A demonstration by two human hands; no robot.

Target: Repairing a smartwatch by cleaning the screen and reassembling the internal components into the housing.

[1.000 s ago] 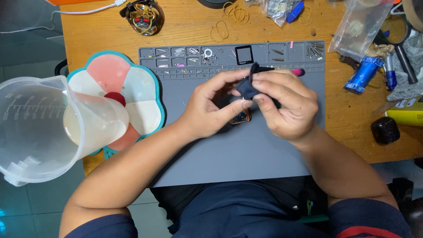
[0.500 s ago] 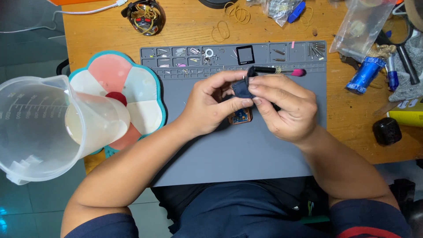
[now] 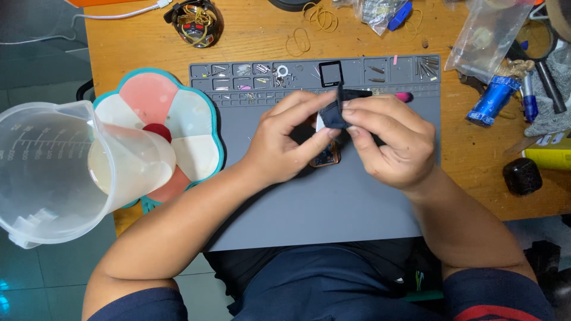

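A small dark part (image 3: pixel 334 113) was pinched between left hand (image 3: pixel 285 142) and right hand (image 3: pixel 389 139), its shape largely hidden by fingers. Beneath lay a grey mat (image 3: pixel 333 208) on a wooden counter (image 3: pixel 256 35).

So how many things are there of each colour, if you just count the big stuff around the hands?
Grey: 1, the flat grey work mat
Clear: 1, the clear plastic measuring jug
Blue: 1, the shiny blue cylinder
Black: 1, the small black block
Teal and pink: 1, the flower-shaped tray
Total: 5
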